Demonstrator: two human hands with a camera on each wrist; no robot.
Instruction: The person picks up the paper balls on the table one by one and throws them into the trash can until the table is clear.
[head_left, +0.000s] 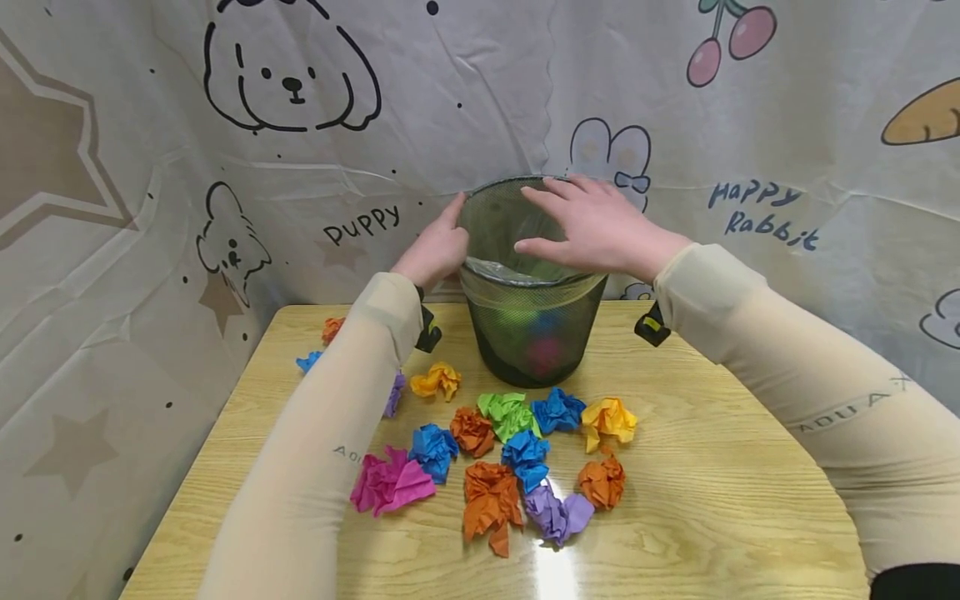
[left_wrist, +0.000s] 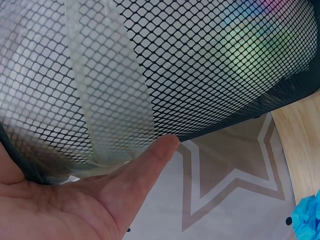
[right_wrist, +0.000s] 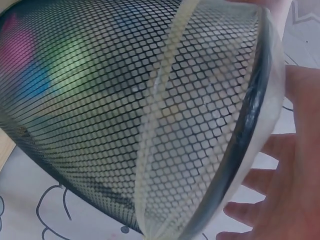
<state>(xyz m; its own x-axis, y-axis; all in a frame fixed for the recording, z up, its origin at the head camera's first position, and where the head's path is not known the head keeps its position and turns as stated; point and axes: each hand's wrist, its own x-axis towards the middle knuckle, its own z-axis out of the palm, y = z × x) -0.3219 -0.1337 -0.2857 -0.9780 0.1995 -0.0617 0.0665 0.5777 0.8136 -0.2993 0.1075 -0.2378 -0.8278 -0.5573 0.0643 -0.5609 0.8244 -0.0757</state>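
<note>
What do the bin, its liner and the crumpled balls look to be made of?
Bin: dark, dull mesh, probably metal by its thin strands, possibly plastic.
Liner: likely thin, glossy plastic; it wrinkles and the mesh shows through.
Crumpled balls: probably matte coloured paper, judging by their sharp creases.

The bin (head_left: 495,333) looks metal mesh, its liner (right_wrist: 275,95) glossy plastic; the paper balls (head_left: 491,497) rough and matt, the surface (head_left: 712,483) smooth, glossy wood, the backdrop (head_left: 465,100) creased matt cloth.

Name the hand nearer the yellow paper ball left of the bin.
Left. The left hand is at the left rim of the bin, above the yellow paper ball; the right hand is farther, by the right rim.
</note>
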